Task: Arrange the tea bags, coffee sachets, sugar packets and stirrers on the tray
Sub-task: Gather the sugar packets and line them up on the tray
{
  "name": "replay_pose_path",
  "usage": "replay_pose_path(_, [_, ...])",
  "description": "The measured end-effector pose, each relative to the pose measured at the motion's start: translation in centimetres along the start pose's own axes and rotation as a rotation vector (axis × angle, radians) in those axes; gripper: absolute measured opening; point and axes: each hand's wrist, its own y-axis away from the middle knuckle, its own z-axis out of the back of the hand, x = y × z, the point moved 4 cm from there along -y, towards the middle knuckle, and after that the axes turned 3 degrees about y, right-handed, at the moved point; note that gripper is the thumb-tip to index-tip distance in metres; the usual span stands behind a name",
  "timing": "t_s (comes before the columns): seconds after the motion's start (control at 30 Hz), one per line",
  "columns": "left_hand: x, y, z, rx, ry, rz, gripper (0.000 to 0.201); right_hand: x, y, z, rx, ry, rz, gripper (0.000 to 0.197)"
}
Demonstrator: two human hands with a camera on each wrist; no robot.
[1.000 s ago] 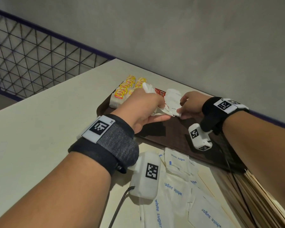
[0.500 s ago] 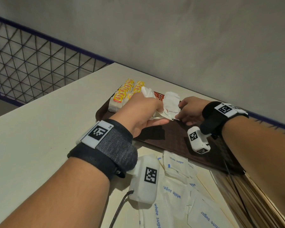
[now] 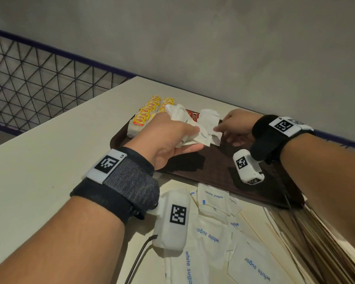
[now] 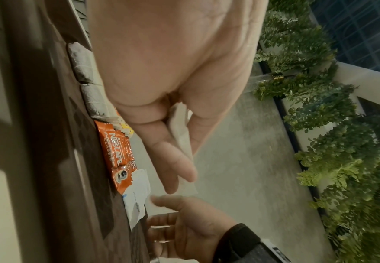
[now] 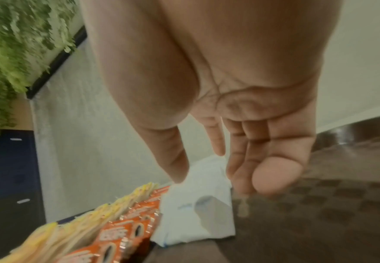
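Observation:
My left hand (image 3: 172, 138) hovers over the brown tray (image 3: 213, 173) and grips a bunch of white sugar packets (image 3: 180, 116); the bunch also shows between its fingers (image 4: 180, 137). One sugar packet (image 3: 209, 119) lies on the tray against the orange coffee sachets (image 4: 117, 156). My right hand (image 3: 223, 131) is just right of it, fingers nearly straight, thumb tip touching that packet (image 5: 198, 210) and holding nothing. Tea bags (image 3: 150, 111) with yellow tags stand in rows at the tray's far left corner.
Several loose sugar packets (image 3: 213, 203) lie on the cream table (image 3: 49, 150) in front of the tray. A pile of flat wooden stirrers (image 3: 320, 242) lies at the near right. A grey wall runs behind the tray, and a wire fence (image 3: 39, 83) stands at the far left.
The right hand pinched one packet at the left hand's bunch; now that packet rests beside the coffee sachets and the right fingers have loosened. The left hand still holds its bunch.

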Motion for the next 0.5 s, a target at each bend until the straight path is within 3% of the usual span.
replay_pose_path(0.1, [-0.1, 0.2, 0.0, 0.001, 0.032, -0.032, 0.042, 0.9, 2.4, 0.7, 0.045, -0.209, 0.064, 0.040])
replay_pose_path(0.2, [-0.3, 0.6, -0.2, 0.006, 0.080, -0.044, 0.039, 1.8, 6.3, 0.6, 0.315, -0.389, 0.145, 0.047])
replay_pose_path(0.27, [-0.4, 1.1, -0.5, 0.034, 0.082, -0.052, 0.039, 2.1, 8.7, 0.4, 0.429, -0.383, 0.256, 0.044])
replay_pose_path(0.37, [-0.3, 1.6, -0.9, 0.064, 0.055, -0.047, 0.039, 2.1, 10.5, -0.2, 0.402, -0.340, 0.343, 0.024])
replay_pose_path(0.5, [-0.8, 2.1, -1.3, 0.117, 0.164, 0.010, 0.025, 1.4, 11.2, -0.3, 0.211, -0.458, 0.289, 0.013])
